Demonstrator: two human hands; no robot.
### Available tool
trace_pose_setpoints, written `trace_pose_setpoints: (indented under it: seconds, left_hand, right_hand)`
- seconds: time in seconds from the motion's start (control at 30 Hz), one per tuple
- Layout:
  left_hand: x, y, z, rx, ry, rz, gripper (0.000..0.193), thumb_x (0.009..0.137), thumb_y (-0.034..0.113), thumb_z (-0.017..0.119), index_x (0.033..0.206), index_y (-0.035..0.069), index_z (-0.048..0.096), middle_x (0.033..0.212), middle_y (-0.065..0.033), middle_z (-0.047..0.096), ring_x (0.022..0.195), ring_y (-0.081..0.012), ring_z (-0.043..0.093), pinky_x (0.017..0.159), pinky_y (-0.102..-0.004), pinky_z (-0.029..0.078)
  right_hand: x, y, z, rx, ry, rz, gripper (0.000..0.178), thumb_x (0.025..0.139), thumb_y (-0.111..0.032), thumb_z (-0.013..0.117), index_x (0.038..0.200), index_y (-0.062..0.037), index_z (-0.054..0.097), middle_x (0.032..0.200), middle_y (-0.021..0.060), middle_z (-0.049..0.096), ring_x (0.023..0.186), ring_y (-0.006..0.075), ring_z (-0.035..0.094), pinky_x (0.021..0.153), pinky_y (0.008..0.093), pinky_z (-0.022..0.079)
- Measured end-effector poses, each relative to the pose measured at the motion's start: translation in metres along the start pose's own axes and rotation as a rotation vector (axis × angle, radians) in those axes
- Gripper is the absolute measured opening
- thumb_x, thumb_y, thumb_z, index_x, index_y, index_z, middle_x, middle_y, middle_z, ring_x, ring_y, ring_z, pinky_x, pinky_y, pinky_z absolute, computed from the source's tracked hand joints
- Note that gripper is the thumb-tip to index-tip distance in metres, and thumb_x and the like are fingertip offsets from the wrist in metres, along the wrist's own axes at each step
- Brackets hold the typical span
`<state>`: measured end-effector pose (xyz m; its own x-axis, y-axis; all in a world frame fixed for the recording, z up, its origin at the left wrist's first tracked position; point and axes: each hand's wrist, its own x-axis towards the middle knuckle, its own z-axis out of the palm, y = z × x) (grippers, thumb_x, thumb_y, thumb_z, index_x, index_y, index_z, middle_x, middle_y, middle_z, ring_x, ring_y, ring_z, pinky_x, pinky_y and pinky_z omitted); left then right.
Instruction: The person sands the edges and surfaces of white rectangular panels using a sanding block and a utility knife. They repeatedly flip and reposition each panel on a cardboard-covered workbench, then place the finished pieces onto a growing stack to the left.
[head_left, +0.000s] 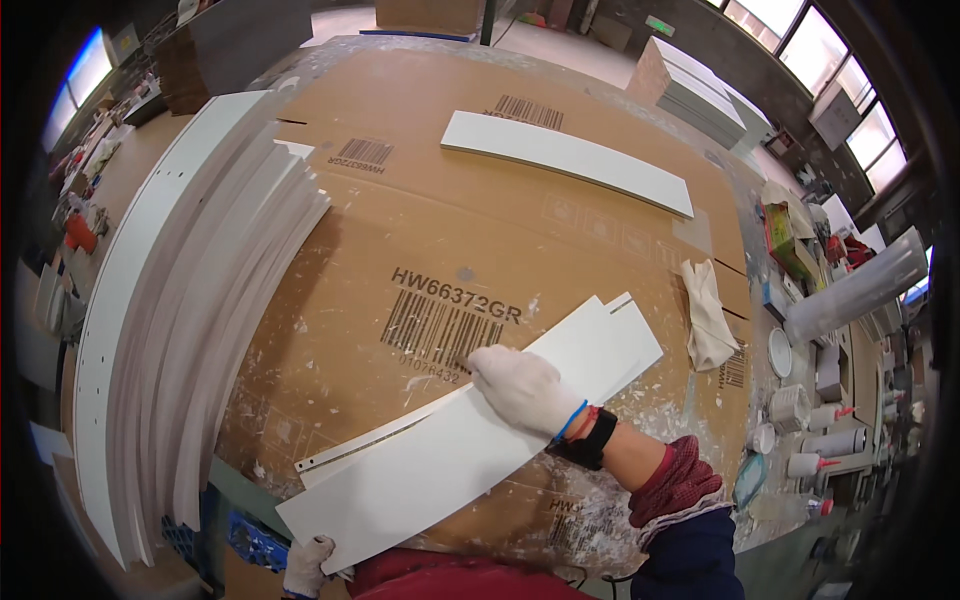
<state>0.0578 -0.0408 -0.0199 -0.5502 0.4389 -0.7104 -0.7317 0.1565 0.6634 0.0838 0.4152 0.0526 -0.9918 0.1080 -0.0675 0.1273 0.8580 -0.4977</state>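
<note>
A cardboard-covered workbench (340,260) fills most of the view, and a row of long white and grey boards (170,300) stands close-packed along its left side. On the near part of the bench, slanting from the person's body up toward the right, lies a long white panel (400,480); past its far edge shows a narrower white strip (345,456) with small dark holes at its left end. The step in hand appears to be steadying and working over this panel: the gloved left hand (309,566) grasps its near-left corner, while the gloved right hand (525,390) rests on it, fingers curled at the far edge; whether they pinch anything cannot be told. The next move would seem to call for keeping panel and strip aligned under even pressure. Another white panel (565,160) lies apart on the far side, out of the way. A translucent plastic cylinder (855,290) leans over the right-hand clutter. A crumpled cream cloth (706,315), just beyond the panel's right end, could hinder a slide that way; red-tipped squeeze bottles (828,416) sit well clear.
</note>
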Motion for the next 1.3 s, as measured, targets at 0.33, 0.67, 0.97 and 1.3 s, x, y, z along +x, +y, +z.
trace_pose_setpoints:
  seconds: [0.33,0.67,0.97,1.3]
  left_hand:
    - [-0.002,0.0,0.007,0.008,0.102,0.083,0.056,0.079,0.015,0.066,0.126,-0.008,0.046,0.098,-0.019,0.065,0.075,-0.0277,0.069,0.058,-0.0357,0.058]
    - [-0.015,0.026,0.033,0.04,0.084,0.029,0.019,0.082,0.014,0.062,0.094,0.005,0.049,0.07,-0.0038,0.056,0.051,-0.0149,0.058,0.037,-0.0242,0.043]
    - [-0.001,0.012,0.018,0.063,0.095,0.029,0.041,0.084,0.012,0.061,0.113,-0.014,0.046,0.072,-0.023,0.063,0.051,-0.0318,0.063,0.041,-0.04,0.056]
    - [-0.014,0.03,0.019,-0.005,-0.044,-0.132,0.027,0.09,0.021,0.064,0.099,-0.004,0.059,0.073,-0.0129,0.064,0.06,-0.021,0.066,0.053,-0.0312,0.057]
  right_hand:
    - [-0.008,0.086,-0.061,-0.122,0.254,0.336,0.018,0.091,-0.018,0.05,0.094,-0.0013,0.056,0.088,0.0232,0.063,0.089,0.0404,0.061,0.078,0.0485,0.048]
    - [-0.013,0.062,-0.05,-0.056,0.12,0.159,0.018,0.092,-0.02,0.049,0.095,-0.0041,0.057,0.091,0.0206,0.063,0.087,0.0385,0.063,0.077,0.0481,0.049]
    - [-0.018,0.163,-0.092,-0.419,0.269,0.546,0.016,0.09,-0.019,0.051,0.091,-0.0049,0.057,0.086,0.0206,0.064,0.085,0.0395,0.062,0.073,0.0487,0.049]
    - [-0.011,0.164,-0.069,-0.366,0.337,0.338,0.012,0.087,-0.012,0.054,0.087,0.0007,0.053,0.08,0.0231,0.058,0.078,0.0421,0.057,0.07,0.0471,0.044]
